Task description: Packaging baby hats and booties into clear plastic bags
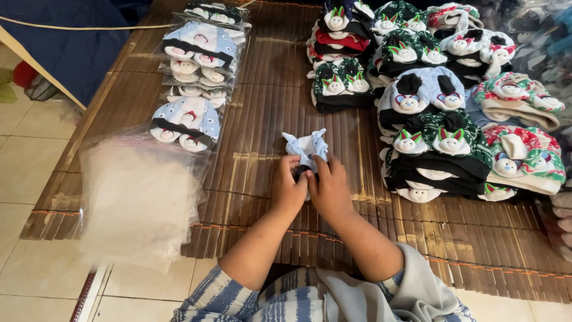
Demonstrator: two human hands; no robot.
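Both forearms come up from the bottom centre of the frame, bare below pushed-up sleeves. The left hand (pixel 288 189) and right hand (pixel 329 191) sit knuckle to knuckle at mid-frame, backs up, fingers curled and pinching together.

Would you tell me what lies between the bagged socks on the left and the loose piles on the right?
In the head view, only the pale blue sock pair, held by both hands, on bare bamboo mat.
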